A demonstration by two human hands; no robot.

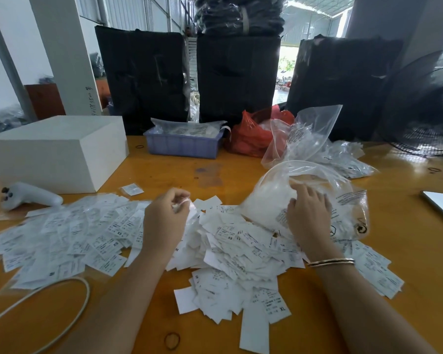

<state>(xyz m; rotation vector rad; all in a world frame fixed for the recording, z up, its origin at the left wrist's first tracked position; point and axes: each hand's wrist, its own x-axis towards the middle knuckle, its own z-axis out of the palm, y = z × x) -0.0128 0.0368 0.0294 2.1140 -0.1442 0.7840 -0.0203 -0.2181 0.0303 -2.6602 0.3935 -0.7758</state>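
Head view: a yellow-orange wooden table (407, 226) is recorded, covered in the near middle by a loose heap of white printed size labels (241, 249); XS, S and XL marks are legible on some.

The left hand (164, 221) is held above the heap with its fingers curled. A small white paper label (189, 208) is pinched between thumb and fingertips; it is blurred, so probably one piece, though that is not certain.

The right hand (308, 215) is laid against the side of a clear plastic bag partly filled with white labels (266, 198), fingers spread and fairly straight on the film. The bag lies on the table at the heap's far right edge, touching it. Thin metal bangles (331, 262) are noted on the right wrist.

Also noted:
- white foam box (56, 149), far left
- white handheld controller (31, 198), just in front of the box
- lilac plastic tray (182, 146), beside a red plastic bag (251, 139)
- white cord loop (62, 315), near left
- dark rubber band (172, 341), near edge
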